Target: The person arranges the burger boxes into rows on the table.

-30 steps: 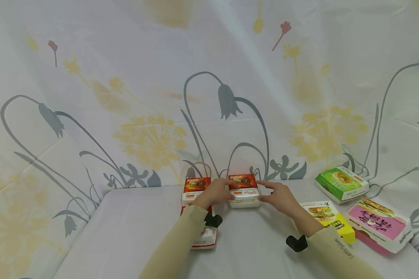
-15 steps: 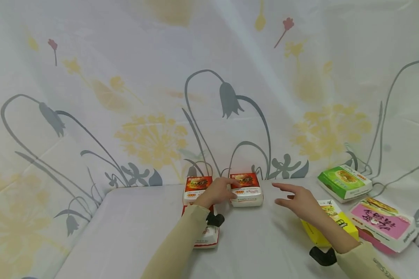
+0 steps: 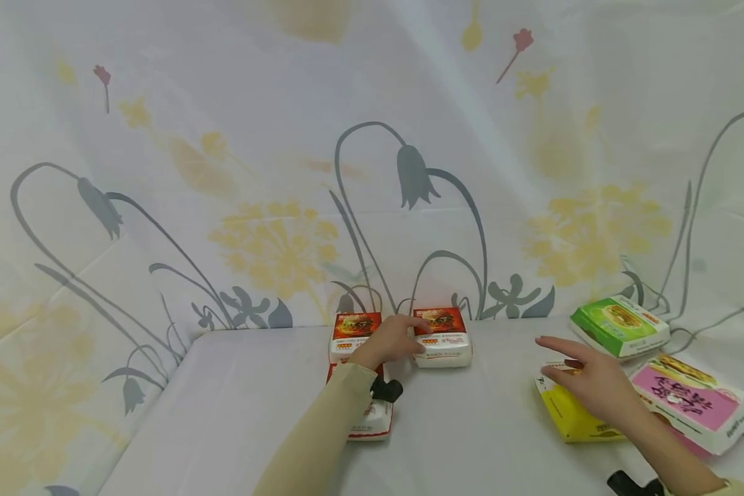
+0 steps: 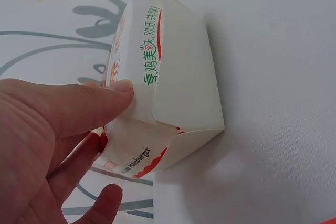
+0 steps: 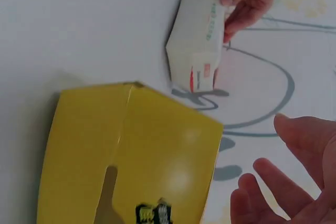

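Note:
At the back middle of the table sits a white and red hamburger box (image 3: 446,353). My left hand (image 3: 389,342) holds this box by its left side. In the left wrist view the thumb lies on the front of the white hamburger box (image 4: 186,69), with other fingers around the corner. My right hand (image 3: 598,383) is held over a yellow burger box (image 3: 572,419), fingers apart and nothing in them. The right wrist view has the yellow box (image 5: 157,153) beside that hand's spread fingers (image 5: 278,182).
Left of the held box stands a matching red and white box (image 3: 355,339). In front of it lies another red and white box (image 3: 370,421), partly behind the left forearm. A green box (image 3: 623,325) and a pink one (image 3: 694,401) sit at the right. A flowered cloth (image 3: 273,165) hangs behind.
My right hand has let go of the hamburger box's right side and moved right, over the yellow box. The left hand has stayed on the hamburger box.

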Tool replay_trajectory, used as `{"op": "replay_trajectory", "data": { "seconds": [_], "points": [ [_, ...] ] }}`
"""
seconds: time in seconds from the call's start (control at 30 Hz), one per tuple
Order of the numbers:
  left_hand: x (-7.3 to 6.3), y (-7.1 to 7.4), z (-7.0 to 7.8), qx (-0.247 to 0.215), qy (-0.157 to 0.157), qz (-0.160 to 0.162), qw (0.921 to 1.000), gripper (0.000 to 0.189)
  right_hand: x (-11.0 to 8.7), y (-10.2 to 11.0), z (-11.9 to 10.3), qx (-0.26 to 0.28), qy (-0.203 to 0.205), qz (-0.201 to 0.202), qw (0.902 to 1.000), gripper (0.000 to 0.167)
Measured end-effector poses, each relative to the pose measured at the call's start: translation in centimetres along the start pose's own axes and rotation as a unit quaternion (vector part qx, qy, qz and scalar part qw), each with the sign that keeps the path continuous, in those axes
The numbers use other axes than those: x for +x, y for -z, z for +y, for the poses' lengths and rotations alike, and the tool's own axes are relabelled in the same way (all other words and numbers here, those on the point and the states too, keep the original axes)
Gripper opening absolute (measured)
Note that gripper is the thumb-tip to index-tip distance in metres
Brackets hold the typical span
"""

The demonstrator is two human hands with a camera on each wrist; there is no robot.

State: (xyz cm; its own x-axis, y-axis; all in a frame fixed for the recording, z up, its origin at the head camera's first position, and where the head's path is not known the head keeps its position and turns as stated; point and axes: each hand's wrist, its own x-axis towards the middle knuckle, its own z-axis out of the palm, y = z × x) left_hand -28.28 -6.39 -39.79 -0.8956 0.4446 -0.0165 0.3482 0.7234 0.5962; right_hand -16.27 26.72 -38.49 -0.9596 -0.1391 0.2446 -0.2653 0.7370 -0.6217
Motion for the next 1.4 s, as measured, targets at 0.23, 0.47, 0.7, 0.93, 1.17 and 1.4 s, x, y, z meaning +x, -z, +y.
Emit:
{"op": "replay_trajectory", "data": {
  "seconds": [0.23,0.47,0.7,0.93,1.17,1.4],
  "points": [
    [0.2,-0.1,0.3,0.003,0.009,0.001,1.0,0.036,-1.4,2.7,2.9,-0.044,-0.057,-0.009,0.9973,0.059],
    [0.2,-0.1,0.3,0.009,0.003,0.0,1.0,0.036,-1.8,4.5,5.6,-0.056,-0.127,-0.028,0.9899,0.074],
    [0.2,-0.3,0.1,0.003,0.01,-0.001,1.0,0.036,-1.8,4.4,6.9,-0.071,-0.128,-0.049,0.9881,0.077],
    [0.3,-0.3,0.0,0.004,0.007,0.003,1.0,0.035,-1.7,4.1,7.0,-0.086,-0.107,-0.052,0.9892,0.071],
    [0.2,-0.3,0.0,0.004,0.012,0.002,0.9999,0.035,-1.7,3.6,6.8,-0.1,-0.065,-0.049,0.9916,0.061],
    [0.1,-0.2,0.2,-0.005,0.017,0.001,0.9998,0.035,-1.8,3.2,6.5,-0.09,-0.047,-0.05,0.9936,0.057]
  ]
}}
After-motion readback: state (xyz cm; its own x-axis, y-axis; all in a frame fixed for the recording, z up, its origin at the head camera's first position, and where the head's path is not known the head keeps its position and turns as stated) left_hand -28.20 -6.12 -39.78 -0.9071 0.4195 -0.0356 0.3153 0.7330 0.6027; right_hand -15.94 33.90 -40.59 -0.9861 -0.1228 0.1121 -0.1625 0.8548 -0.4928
